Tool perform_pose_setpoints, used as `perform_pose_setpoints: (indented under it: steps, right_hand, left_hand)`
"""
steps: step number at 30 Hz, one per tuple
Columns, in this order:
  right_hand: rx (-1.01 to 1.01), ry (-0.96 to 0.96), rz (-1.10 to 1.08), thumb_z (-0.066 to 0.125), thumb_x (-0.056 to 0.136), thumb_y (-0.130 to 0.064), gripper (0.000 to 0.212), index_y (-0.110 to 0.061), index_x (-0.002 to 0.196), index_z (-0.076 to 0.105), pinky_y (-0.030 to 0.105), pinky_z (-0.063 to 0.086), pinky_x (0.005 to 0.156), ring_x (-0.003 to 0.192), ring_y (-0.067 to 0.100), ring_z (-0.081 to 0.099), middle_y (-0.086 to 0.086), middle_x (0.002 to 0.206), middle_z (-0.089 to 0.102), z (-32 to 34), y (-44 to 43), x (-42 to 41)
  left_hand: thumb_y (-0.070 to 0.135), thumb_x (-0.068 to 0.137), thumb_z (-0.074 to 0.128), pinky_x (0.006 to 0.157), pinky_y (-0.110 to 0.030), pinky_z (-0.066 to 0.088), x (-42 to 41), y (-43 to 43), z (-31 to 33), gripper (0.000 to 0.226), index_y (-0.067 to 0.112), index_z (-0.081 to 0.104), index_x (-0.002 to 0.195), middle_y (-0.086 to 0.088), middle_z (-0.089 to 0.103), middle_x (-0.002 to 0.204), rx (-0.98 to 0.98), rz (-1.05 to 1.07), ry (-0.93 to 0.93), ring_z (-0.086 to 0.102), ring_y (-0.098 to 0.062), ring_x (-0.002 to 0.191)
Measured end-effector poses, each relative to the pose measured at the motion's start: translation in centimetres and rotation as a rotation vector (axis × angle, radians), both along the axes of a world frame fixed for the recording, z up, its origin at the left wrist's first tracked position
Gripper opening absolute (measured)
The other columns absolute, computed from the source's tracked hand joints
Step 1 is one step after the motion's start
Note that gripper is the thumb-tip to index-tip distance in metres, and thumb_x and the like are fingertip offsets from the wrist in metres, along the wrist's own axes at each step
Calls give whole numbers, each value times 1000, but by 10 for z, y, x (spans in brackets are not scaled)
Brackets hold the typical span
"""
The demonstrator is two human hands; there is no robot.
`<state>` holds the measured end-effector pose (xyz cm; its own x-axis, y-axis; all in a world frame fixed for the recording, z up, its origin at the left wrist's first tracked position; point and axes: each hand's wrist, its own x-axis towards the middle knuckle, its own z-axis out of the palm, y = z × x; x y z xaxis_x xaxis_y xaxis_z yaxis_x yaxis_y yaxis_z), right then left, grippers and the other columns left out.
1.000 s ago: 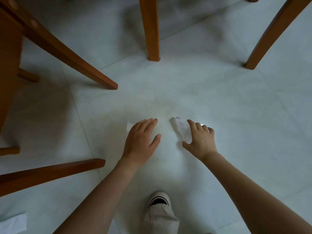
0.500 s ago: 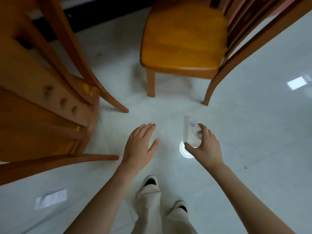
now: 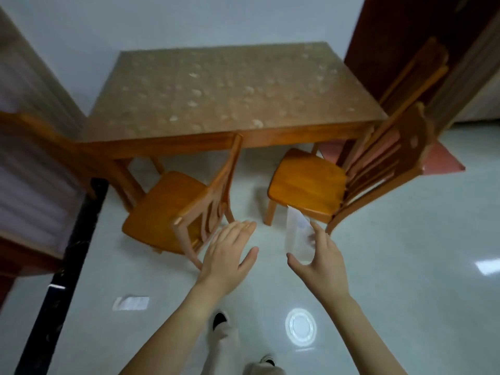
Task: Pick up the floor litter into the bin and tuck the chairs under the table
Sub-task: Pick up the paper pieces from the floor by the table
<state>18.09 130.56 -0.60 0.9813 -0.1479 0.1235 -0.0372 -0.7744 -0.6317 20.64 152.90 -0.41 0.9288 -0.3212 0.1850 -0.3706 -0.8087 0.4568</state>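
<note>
My right hand (image 3: 320, 262) holds a clear plastic wrapper (image 3: 296, 235) upright between thumb and fingers, above the floor in front of the right chair. My left hand (image 3: 230, 257) hovers flat with straight fingers and holds nothing. A white scrap of paper (image 3: 131, 303) lies on the floor at lower left. Two wooden chairs stand pulled out from the wooden table (image 3: 284, 135): the left chair (image 3: 173, 209) is angled, and the right chair (image 3: 311, 182) faces left. No bin is in view.
A round light reflection (image 3: 301, 326) shines on the pale tiled floor near my feet (image 3: 220, 320). A black threshold strip (image 3: 70, 255) runs along the left. Another chair back (image 3: 35, 128) stands at far left. A dark wooden door (image 3: 400, 31) and a red mat (image 3: 443, 158) are at right.
I have straightened up, so the view rose from the floor to the table and chairs. My right hand lifted the clear wrapper off the floor. My left hand stayed empty.
</note>
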Motion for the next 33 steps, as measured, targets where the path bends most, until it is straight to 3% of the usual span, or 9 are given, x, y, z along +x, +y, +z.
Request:
perform_pose_setpoints:
  steps: [3,6,9,14,19,22,27,33]
  right_hand:
    - [-37,-28,109,75,71,-48,78,-24,137,40,31,50,78,101,16,58,-5,117,60,17,24,-17]
    - [-68,14,228,70,73,-51,82,-23,142,37,41,52,87,106,16,57,-4,123,59,10,51,-36]
    - [-100,95,307,67,73,-58,87,-23,145,33,39,51,90,106,15,57,-5,126,58,-3,83,-52]
    - [-129,157,472,66,71,-64,89,-27,145,32,38,51,92,107,14,58,-8,128,58,-19,156,-61]
    - [-131,164,617,66,71,-58,88,-22,145,34,41,51,92,111,22,59,0,131,59,-27,262,-53]
    - [-106,155,679,70,73,-55,87,-22,145,33,41,53,90,111,25,60,2,131,59,-31,341,-48]
    - [-90,141,711,69,72,-54,83,-23,140,34,47,52,88,112,27,57,4,129,57,-40,452,-33]
    - [-108,183,677,68,76,-56,83,-20,143,34,51,52,92,116,31,57,6,137,55,-63,523,-8]
  left_hand:
    - [56,97,18,114,-43,28,-37,25,18,61,24,41,144,4,45,146,49,55,-27,34,-16,139]
    - [53,97,24,117,-41,20,-75,58,12,56,28,37,145,7,40,149,82,125,-9,27,-14,142]
    - [55,96,26,119,-38,10,-114,95,-6,57,34,27,149,12,30,154,141,224,58,16,-11,145]
    - [59,96,13,115,-38,12,-172,175,-26,62,31,30,148,9,34,152,126,412,134,23,-15,144]
    - [49,96,32,115,-36,13,-207,272,-38,55,28,36,146,9,36,151,86,605,149,24,-14,143]
    - [49,95,33,116,-36,13,-222,338,-46,56,27,36,146,8,37,151,83,669,167,27,-15,142]
    - [50,93,32,115,-37,14,-230,441,-55,58,25,36,146,4,42,148,95,724,204,34,-20,139]
    - [50,92,33,116,-36,16,-196,519,-77,61,21,39,145,-1,45,146,87,713,237,35,-21,138]
